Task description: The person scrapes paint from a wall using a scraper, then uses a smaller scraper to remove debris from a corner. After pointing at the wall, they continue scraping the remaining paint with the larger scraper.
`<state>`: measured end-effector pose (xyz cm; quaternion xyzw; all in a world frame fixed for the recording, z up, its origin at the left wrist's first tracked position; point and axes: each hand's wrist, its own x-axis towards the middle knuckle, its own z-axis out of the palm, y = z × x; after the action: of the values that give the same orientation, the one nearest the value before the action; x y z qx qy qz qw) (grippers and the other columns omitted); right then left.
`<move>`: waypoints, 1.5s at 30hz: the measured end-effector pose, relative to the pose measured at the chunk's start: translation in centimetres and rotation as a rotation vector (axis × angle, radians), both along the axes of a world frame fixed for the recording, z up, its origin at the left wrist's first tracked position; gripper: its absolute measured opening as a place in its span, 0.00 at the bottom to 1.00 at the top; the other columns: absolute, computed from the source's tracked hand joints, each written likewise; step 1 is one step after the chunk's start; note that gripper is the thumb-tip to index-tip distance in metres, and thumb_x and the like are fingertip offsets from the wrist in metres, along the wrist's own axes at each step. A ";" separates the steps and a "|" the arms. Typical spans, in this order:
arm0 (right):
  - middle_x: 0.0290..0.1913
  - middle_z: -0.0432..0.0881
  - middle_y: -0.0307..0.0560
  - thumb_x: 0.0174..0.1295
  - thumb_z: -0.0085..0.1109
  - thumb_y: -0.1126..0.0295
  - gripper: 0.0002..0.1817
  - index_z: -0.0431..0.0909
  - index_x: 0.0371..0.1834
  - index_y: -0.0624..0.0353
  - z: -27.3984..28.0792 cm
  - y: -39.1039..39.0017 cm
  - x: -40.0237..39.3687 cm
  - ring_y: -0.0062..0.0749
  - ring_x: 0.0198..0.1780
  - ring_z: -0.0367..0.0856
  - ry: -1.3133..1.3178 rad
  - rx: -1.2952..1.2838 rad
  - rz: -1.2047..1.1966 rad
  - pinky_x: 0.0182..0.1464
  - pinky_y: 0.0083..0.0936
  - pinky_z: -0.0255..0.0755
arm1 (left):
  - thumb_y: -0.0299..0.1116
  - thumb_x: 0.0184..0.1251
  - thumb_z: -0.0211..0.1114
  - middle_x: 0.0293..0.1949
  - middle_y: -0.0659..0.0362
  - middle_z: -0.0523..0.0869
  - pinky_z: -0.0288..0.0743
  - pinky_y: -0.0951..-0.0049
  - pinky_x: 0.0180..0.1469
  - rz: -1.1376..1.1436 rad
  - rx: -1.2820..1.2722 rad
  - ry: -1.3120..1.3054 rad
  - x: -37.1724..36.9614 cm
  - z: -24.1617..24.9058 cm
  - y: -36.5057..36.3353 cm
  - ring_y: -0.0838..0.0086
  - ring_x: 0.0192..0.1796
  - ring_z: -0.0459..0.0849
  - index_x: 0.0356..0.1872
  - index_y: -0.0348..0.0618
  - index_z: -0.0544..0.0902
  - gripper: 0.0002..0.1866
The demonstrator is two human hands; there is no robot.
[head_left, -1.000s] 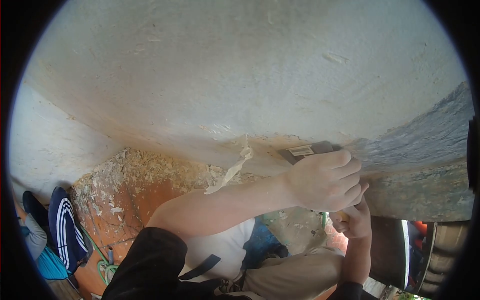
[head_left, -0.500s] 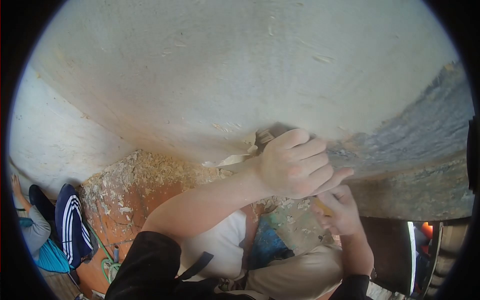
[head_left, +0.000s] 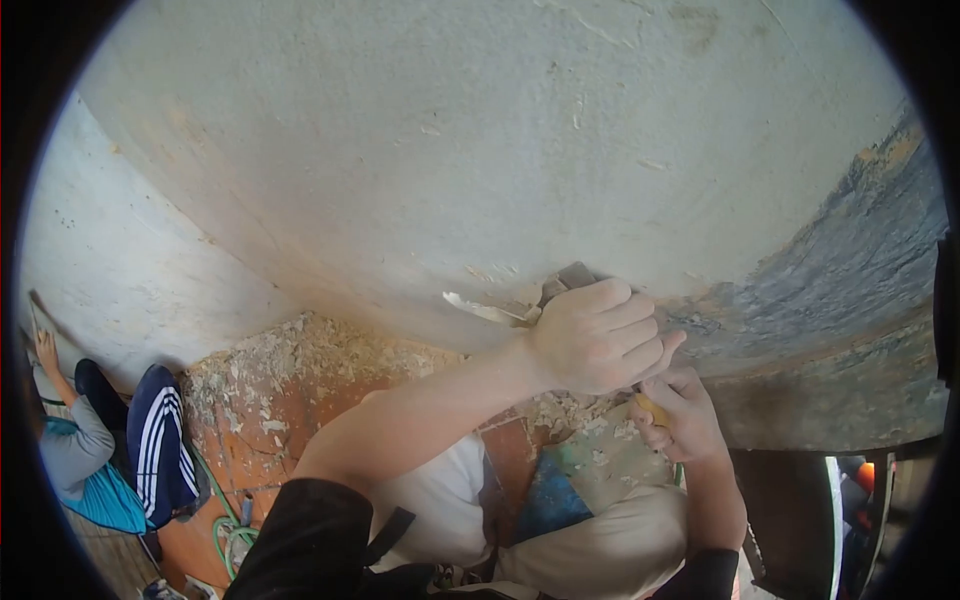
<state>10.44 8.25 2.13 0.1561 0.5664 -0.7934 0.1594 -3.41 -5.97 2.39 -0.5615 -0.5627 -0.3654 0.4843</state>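
Observation:
My left hand [head_left: 597,337] is closed in a fist round the upper part of a scraper, low against the pale wall [head_left: 400,180]. The scraper's dark flat blade [head_left: 574,277] shows above my knuckles at the wall surface. Just below and to the right, my right hand [head_left: 682,412] is wrapped round the scraper's yellow handle [head_left: 652,408]. Most of the tool's middle is hidden by my fingers. Beside the blade, on its left, a curled strip of loose coating [head_left: 485,308] stands off the wall.
Peeled flakes [head_left: 290,365] litter the red tile floor [head_left: 235,450]. At the left another person [head_left: 85,455] sits by the wall with a thin long tool [head_left: 36,315] at one hand. A green hose [head_left: 222,535] lies nearby. Rough grey wall [head_left: 830,270] is on the right.
The view has shifted slightly, so the wall strip and floor appear lower. Both my hands keep their grip, close to the same spot. The other person's hand now shows with a thin tool.

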 end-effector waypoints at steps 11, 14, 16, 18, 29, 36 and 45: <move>0.21 0.73 0.42 0.69 0.56 0.65 0.14 0.77 0.43 0.69 1.4 4.0 4.2 0.15 0.13 0.62 -0.024 -0.051 -0.088 0.12 0.15 0.47 | 0.26 0.50 0.70 0.13 0.67 0.68 0.56 0.75 0.28 -0.124 0.033 -0.130 3.1 0.5 4.7 0.78 0.20 0.68 0.11 0.50 0.70 0.17; 0.22 0.72 0.41 0.70 0.56 0.65 0.13 0.77 0.43 0.68 1.5 1.0 2.2 0.15 0.14 0.61 0.009 -0.002 -0.081 0.13 0.15 0.47 | 0.26 0.50 0.69 0.13 0.67 0.67 0.55 0.75 0.29 -0.064 0.058 -0.057 1.3 0.6 1.6 0.78 0.19 0.67 0.11 0.50 0.69 0.17; 0.22 0.72 0.44 0.71 0.55 0.65 0.12 0.76 0.40 0.65 1.4 -0.2 1.1 0.16 0.13 0.61 -0.044 -0.014 -0.032 0.12 0.15 0.48 | 0.25 0.50 0.69 0.13 0.66 0.67 0.54 0.75 0.28 -0.023 -0.013 -0.027 0.6 0.2 -0.1 0.77 0.19 0.66 0.11 0.51 0.69 0.17; 0.22 0.72 0.44 0.70 0.55 0.64 0.13 0.75 0.40 0.65 1.5 -0.3 0.5 0.16 0.13 0.60 -0.033 -0.015 -0.035 0.12 0.15 0.48 | 0.24 0.49 0.69 0.12 0.66 0.67 0.52 0.75 0.27 -0.013 0.013 -0.015 0.4 0.3 0.3 0.77 0.18 0.65 0.10 0.51 0.68 0.18; 0.27 0.76 0.52 0.64 0.59 0.73 0.16 0.75 0.55 0.67 1.0 4.7 5.7 0.16 0.12 0.59 0.045 -0.302 -0.145 0.10 0.15 0.47 | 0.24 0.48 0.71 0.14 0.67 0.68 0.53 0.74 0.26 -0.167 0.074 -0.151 3.8 0.7 5.1 0.78 0.19 0.67 0.10 0.50 0.69 0.18; 0.29 0.75 0.49 0.69 0.56 0.74 0.14 0.76 0.57 0.60 0.4 0.3 2.1 0.16 0.15 0.60 -0.032 -0.317 -0.004 0.13 0.15 0.49 | 0.23 0.46 0.70 0.13 0.67 0.67 0.53 0.73 0.28 -0.128 -0.045 -0.041 0.6 1.0 -0.7 0.77 0.18 0.66 0.11 0.50 0.69 0.18; 0.29 0.76 0.53 0.67 0.55 0.75 0.16 0.76 0.57 0.60 1.0 4.2 5.5 0.15 0.14 0.59 0.057 -0.336 -0.133 0.11 0.14 0.46 | 0.23 0.46 0.69 0.13 0.68 0.67 0.52 0.75 0.27 -0.145 0.082 -0.116 2.8 1.3 4.1 0.78 0.18 0.66 0.10 0.51 0.68 0.18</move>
<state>15.90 12.46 3.17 0.1418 0.4187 -0.8896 0.1145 -0.56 -1.85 3.69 -0.5585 -0.5323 -0.4540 0.4457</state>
